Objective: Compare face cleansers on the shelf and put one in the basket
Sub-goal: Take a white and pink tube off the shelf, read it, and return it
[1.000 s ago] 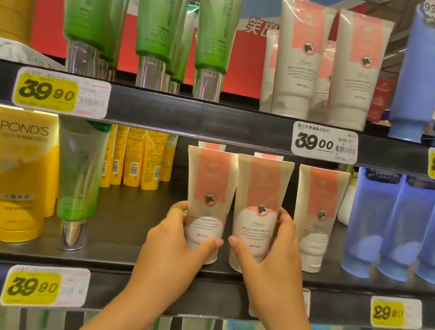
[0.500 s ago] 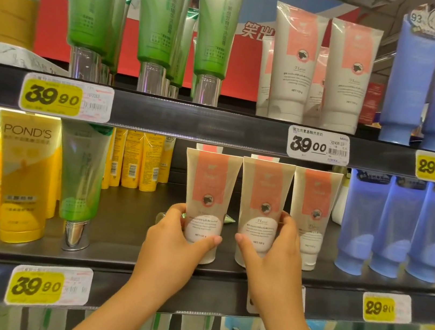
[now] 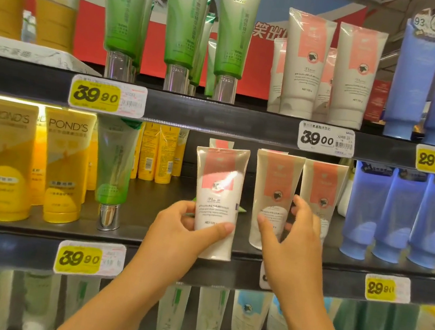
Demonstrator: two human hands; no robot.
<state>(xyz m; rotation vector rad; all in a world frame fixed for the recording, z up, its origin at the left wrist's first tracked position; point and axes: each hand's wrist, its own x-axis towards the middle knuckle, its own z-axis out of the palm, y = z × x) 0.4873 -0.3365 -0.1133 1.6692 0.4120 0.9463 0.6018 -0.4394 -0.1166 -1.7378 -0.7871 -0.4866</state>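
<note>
My left hand [image 3: 180, 233] grips a white cleanser tube with a pink label [image 3: 219, 182]. The tube is tilted slightly, and its cap end is out over the front edge of the middle shelf [image 3: 28, 249]. My right hand [image 3: 291, 246] curls round a second, identical tube [image 3: 276, 179] that stands on the shelf, thumb on its front and fingers at its right side. A third matching tube [image 3: 323, 186] stands just right of it, partly behind my fingers. No basket is in view.
A green tube with a silver cap [image 3: 113, 166] and yellow Pond's tubes [image 3: 62, 164] stand to the left, and blue tubes [image 3: 398, 214] to the right. More pink-label tubes [image 3: 305, 62] line the upper shelf above a 39.00 price tag [image 3: 324, 138]. Other tubes fill the shelf below.
My left hand has pulled its tube forward and to the left, away from the row. My right hand has loosened a little on the second tube, which still stands in place.
</note>
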